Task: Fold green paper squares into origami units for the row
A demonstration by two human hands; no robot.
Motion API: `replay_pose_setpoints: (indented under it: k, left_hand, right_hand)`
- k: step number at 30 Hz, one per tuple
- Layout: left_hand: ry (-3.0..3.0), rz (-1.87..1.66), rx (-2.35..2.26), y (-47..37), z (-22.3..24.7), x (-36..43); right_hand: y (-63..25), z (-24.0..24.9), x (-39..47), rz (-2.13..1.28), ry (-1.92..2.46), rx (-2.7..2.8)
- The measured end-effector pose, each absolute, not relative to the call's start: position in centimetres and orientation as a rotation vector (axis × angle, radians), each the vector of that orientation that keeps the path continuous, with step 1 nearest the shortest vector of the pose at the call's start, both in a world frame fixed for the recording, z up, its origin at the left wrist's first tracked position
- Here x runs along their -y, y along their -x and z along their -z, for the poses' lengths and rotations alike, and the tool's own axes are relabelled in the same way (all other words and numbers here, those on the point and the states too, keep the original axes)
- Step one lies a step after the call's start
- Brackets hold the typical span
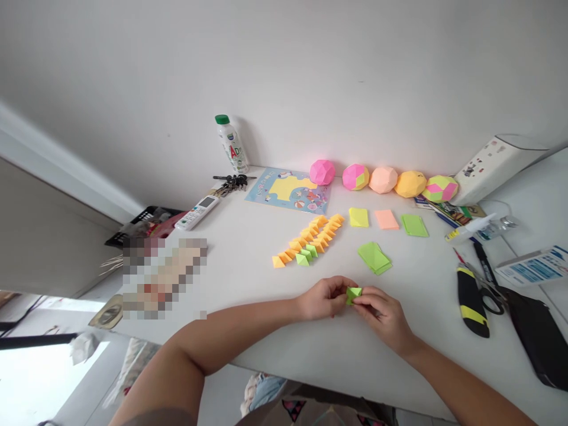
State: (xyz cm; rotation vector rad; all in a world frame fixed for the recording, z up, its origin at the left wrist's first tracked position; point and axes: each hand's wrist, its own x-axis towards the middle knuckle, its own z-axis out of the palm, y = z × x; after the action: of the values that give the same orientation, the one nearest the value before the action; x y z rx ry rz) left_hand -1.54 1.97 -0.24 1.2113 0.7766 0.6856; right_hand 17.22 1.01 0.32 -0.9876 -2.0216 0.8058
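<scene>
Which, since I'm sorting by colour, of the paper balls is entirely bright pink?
The leftmost ball; the rest are a peach ball, an orange ball and two multicoloured balls.

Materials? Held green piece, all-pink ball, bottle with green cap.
Green piece: looks like matte paper; thin, with sharp creases. All-pink ball: probably folded paper too, matte, with flat facets meeting at straight edges. Bottle: likely plastic, judging by its smooth, printed, moulded-looking body; the look alone doesn't settle it.

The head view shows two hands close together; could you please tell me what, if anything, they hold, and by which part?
A small folded green paper: the left hand pinches its left side, the right hand its right side.
</scene>
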Motion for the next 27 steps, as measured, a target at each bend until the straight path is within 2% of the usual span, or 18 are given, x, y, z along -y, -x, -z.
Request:
replay_pose_setpoints:
  k: [6, 16, 27]
  left_hand:
    - [-1.229, -0.651, -0.776, 1.76, -0.11, -1.39]
    - [-1.307, -0.626, -0.735, 1.90, 0.05, -1.15]
    - [-1.302, -0.619, -0.677, 2.03, -0.26, -1.21]
  right_hand:
    - [-16.79, -0.78, -0.64, -0.879, 1.031, 1.967]
    - [-16.38, -0.99, -0.10, -1.306, 1.102, 1.654]
    - [-16.53, -0.60, -0.11, -1.550, 1.176, 1.413]
